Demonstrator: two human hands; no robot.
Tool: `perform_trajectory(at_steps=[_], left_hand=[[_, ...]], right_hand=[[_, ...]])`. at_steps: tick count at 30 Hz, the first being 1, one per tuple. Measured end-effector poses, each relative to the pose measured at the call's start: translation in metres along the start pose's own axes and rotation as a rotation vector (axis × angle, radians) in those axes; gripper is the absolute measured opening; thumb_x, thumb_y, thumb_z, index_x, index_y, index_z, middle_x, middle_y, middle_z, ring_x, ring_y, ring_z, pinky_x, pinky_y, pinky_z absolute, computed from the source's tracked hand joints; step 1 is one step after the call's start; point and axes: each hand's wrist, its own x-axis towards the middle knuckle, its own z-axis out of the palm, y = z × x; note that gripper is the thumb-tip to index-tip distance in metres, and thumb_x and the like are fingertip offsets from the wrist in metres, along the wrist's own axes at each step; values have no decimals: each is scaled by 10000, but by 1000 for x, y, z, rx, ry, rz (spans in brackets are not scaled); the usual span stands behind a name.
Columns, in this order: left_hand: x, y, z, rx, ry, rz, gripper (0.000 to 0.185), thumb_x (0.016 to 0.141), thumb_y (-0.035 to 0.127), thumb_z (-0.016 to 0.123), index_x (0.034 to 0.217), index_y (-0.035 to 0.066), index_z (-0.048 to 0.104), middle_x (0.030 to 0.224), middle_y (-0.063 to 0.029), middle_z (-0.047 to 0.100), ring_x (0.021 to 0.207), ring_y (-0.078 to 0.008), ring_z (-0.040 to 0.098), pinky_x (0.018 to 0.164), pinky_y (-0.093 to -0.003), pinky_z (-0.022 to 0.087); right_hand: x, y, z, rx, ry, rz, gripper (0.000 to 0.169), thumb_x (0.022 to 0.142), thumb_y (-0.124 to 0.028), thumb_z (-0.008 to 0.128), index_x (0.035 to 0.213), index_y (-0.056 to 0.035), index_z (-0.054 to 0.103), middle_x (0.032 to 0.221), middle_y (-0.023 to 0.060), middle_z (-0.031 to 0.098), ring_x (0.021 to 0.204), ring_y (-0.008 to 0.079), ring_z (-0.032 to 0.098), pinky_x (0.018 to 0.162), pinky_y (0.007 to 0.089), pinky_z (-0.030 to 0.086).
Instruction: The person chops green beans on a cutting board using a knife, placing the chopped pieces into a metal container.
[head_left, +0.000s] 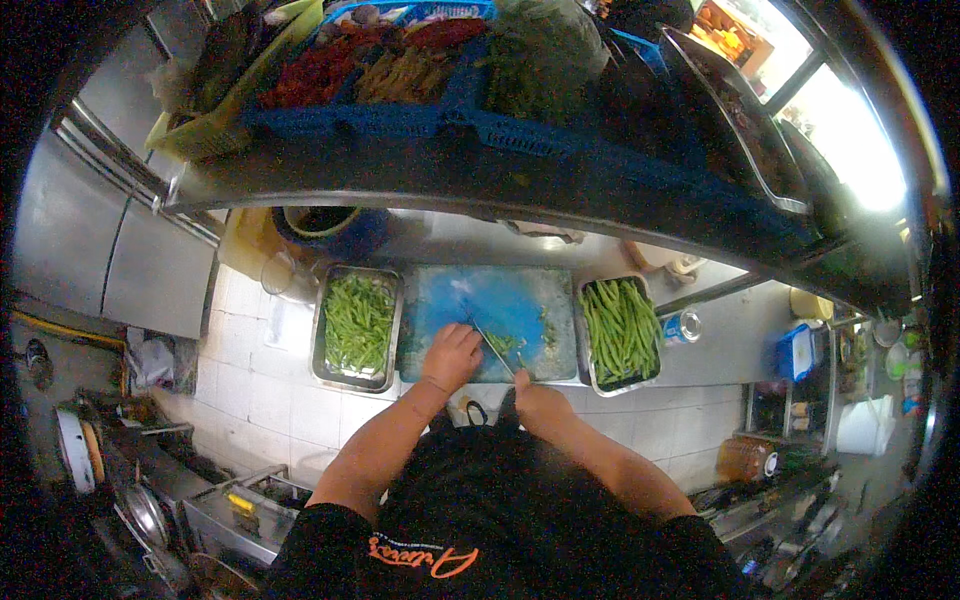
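Observation:
My right hand (536, 403) grips the handle of a kitchen knife (495, 349), its blade slanting up and left across a worn blue cutting board (442, 289). Left of the blade, my left hand (453, 352) rests on the board with fingers curled close to the steel. Whatever lies under those fingers is hidden. Small cut green pieces (504, 343) lie just right of the blade. To the board's left, a metal tray (352, 382) holds cut green beans (358, 322). Long whole green beans (619, 326) fill another metal tray (624, 388) on the right.
Above the board's far side runs a metal shelf (465, 199) bearing blue baskets (390, 120) of vegetables. A can (684, 327) stands beyond the right tray. Behind the left tray are a clear jug (285, 277) and a dark round container (322, 221). Stove equipment (232, 517) sits lower left.

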Motion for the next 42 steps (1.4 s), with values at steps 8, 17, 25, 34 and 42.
perform_trajectory(at_steps=[8, 17, 25, 34, 42], left_hand=[[0, 1, -4, 49, -17, 38, 257, 769, 120, 729, 1018, 61, 703, 1052, -116, 678, 1018, -335, 622, 916, -450, 528], [-5, -6, 1, 10, 27, -24, 197, 766, 113, 723, 949, 62, 671, 1045, -133, 671, 1025, -344, 616, 921, -461, 522], [-2, -4, 0, -3, -8, 19, 225, 743, 103, 733, 951, 62, 658, 1014, -130, 647, 1007, -346, 607, 901, -456, 518], [1, -1, 3, -31, -10, 37, 218, 742, 91, 719, 941, 51, 640, 1015, -135, 643, 1016, -356, 602, 909, -457, 515], [3, 3, 6, 14, 43, -116, 245, 729, 96, 720, 962, 46, 662, 1036, -150, 636, 1032, -382, 579, 918, -476, 499]], right_hand=[[5, 0, 3, -40, -22, 27, 312, 943, -103, 465, 1208, 59, 439, 871, 319, 704, 844, 484, 713, 748, 599, 546], [-9, -16, -30, -5, -91, 25, 363, 968, -130, 438, 1284, 49, 434, 985, 336, 700, 960, 496, 697, 831, 605, 525], [20, -6, -22, 28, -109, 99, 395, 992, -145, 407, 1319, 77, 412, 997, 338, 699, 961, 495, 695, 825, 607, 520], [25, 10, 9, 72, -68, 112, 405, 979, -103, 408, 1323, 111, 394, 1035, 359, 687, 978, 504, 688, 849, 598, 527], [3, 4, 4, 96, -54, 75, 332, 953, -94, 456, 1263, 25, 440, 1036, 361, 680, 1007, 495, 683, 859, 607, 512]])
